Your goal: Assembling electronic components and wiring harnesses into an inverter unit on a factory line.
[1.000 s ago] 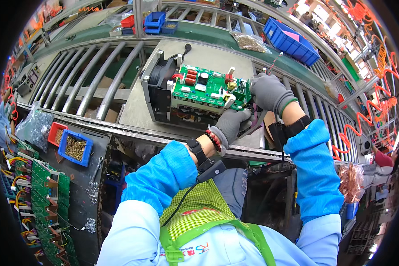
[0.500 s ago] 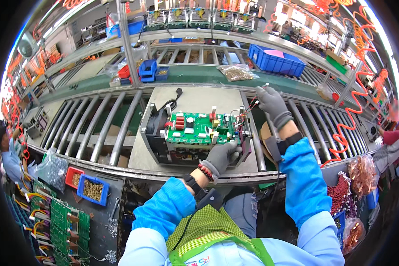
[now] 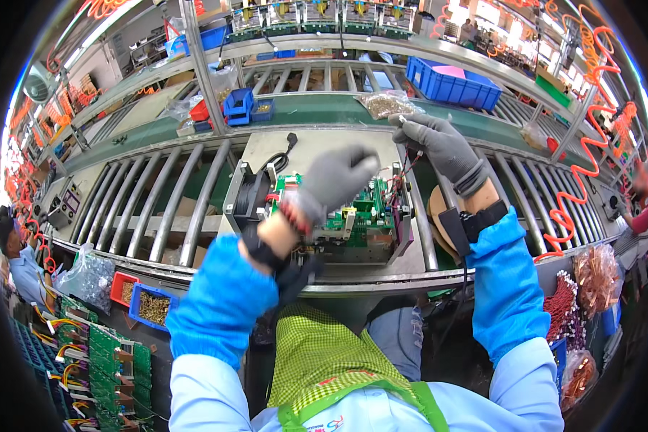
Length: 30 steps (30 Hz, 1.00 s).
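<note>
A grey metal housing (image 3: 246,193) with a green circuit board (image 3: 356,216) inside sits on the roller conveyor in front of me. My left hand (image 3: 333,180), in a grey glove, hovers blurred over the board, fingers curled, and I cannot tell whether it holds anything. My right hand (image 3: 439,144), also gloved, is raised above the housing's right end and pinches thin red and black wires (image 3: 405,167) that run down to the board.
The roller conveyor (image 3: 173,209) stretches left and right. Small blue and red bins (image 3: 239,102) and a large blue crate (image 3: 450,86) stand behind it. Trays of screws (image 3: 151,306) and stacked green boards (image 3: 101,360) lie at lower left. Another person (image 3: 18,255) works at far left.
My left hand rose from the housing's front edge to above the board. My right hand lifted the wires higher. The view pulled closer to the housing.
</note>
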Available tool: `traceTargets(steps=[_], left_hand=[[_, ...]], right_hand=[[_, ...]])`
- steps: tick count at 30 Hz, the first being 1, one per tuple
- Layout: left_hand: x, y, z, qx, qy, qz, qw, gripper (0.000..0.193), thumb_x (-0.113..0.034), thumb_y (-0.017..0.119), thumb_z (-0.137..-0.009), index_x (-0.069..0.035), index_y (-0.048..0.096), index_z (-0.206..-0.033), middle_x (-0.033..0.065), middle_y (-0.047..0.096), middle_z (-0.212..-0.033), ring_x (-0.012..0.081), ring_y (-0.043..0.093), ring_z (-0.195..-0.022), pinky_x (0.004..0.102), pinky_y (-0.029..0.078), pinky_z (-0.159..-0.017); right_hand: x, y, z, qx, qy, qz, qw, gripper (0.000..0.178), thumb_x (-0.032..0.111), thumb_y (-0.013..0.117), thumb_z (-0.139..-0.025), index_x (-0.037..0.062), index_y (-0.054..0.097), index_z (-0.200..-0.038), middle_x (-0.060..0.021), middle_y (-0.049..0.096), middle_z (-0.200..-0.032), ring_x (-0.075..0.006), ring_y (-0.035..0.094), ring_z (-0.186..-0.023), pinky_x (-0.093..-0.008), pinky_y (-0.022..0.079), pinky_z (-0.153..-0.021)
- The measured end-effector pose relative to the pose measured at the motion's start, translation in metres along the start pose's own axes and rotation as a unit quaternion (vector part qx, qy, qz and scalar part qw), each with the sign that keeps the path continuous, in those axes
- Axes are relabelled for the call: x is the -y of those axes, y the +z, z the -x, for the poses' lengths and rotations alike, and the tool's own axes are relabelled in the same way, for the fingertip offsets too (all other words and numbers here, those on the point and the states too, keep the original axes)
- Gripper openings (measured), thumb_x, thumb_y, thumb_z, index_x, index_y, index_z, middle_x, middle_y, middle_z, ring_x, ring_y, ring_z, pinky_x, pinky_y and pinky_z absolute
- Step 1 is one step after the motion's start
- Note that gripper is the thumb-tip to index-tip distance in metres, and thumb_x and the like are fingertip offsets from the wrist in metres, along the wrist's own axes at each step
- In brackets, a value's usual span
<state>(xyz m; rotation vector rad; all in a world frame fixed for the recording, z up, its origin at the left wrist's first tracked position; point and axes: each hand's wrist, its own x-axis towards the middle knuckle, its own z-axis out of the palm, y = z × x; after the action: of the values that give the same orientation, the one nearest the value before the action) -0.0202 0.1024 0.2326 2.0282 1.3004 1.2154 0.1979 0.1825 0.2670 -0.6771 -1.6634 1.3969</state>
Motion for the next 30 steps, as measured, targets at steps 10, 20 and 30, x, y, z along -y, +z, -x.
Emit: traceTargets(steps=[10, 20, 30], left_hand=[[0.03, 0.058, -0.093, 0.295, -0.085, -0.366, 0.878, 0.058, -0.036, 0.056, -0.084, -0.011, 0.051, -0.136, 0.0147, 0.059, -0.13, 0.0322, 0.056, -0.12, 0.0386, 0.044, -0.101], [0.018, 0.022, -0.072, 0.096, -0.126, -0.207, 0.965, 0.045, -0.026, 0.06, -0.08, -0.004, 0.063, -0.119, 0.0141, 0.071, -0.093, 0.0223, 0.067, -0.081, 0.0323, 0.052, -0.078], [0.022, 0.015, 0.03, 0.004, -0.083, -0.051, 0.995, 0.028, -0.028, 0.054, -0.092, -0.002, 0.064, -0.1, 0.0193, 0.065, -0.08, 0.0339, 0.065, -0.076, 0.0388, 0.049, -0.069]], right_hand=[[-0.008, 0.008, -0.008, -0.05, -0.123, 0.312, 0.941, 0.024, 0.019, 0.063, -0.089, 0.0009, 0.07, -0.103, -0.0113, 0.071, -0.092, -0.017, 0.066, -0.084, -0.0294, 0.051, -0.079], [-0.039, -0.019, -0.031, -0.077, -0.164, 0.632, 0.754, 0.018, 0.02, 0.06, -0.082, 0.0085, 0.071, -0.092, -0.0127, 0.064, -0.088, -0.0318, 0.061, -0.091, -0.0419, 0.048, -0.084], [-0.066, -0.003, -0.064, 0.278, -0.087, 0.662, 0.691, 0.014, 0.022, 0.063, -0.081, 0.0139, 0.072, -0.087, -0.0069, 0.063, -0.091, -0.0268, 0.06, -0.096, -0.0403, 0.048, -0.083]])
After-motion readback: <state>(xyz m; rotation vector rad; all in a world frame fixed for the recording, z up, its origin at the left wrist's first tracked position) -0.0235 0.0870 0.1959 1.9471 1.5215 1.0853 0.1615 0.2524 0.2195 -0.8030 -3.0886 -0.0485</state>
